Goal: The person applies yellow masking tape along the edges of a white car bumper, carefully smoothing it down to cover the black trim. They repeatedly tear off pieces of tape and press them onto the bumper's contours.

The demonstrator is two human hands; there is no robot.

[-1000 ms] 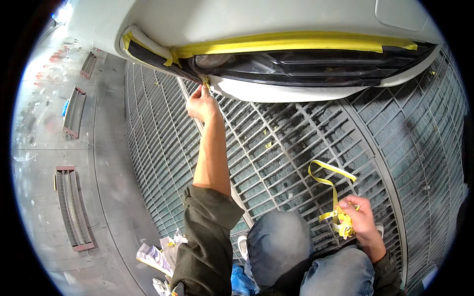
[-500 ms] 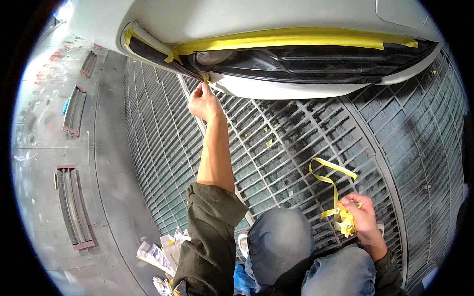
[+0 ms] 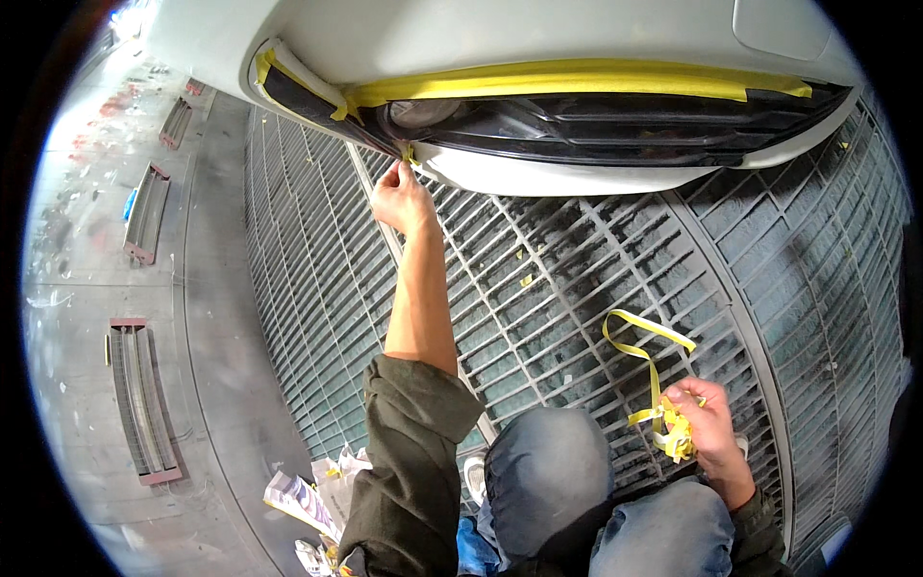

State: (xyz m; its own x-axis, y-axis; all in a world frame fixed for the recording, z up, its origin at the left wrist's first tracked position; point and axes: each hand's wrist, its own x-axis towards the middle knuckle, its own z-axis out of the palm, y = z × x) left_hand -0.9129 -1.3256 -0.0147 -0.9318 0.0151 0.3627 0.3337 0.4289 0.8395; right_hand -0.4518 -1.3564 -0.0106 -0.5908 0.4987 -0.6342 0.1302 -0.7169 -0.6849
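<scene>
A white car bumper spans the top, with black trim along its lower part. Yellow masking tape runs along the trim's upper edge and around the corner piece at the left. My left hand reaches up to the bumper's lower edge, its fingertips pinched on a small yellow tape end at the trim. Near my right knee, my right hand is closed around a crumpled wad of yellow tape. A long loose tape strip curls out from that wad over the grating.
Metal floor grating lies under the bumper and my feet, with small tape scraps on it. At the left, a grey wall carries several long fixtures with reddish ends. Crumpled paper and plastic waste sits beside my left arm.
The view has shifted slightly. My left hand stays pinched at the same spot on the trim's edge, and my right hand still holds the wad of tape.
</scene>
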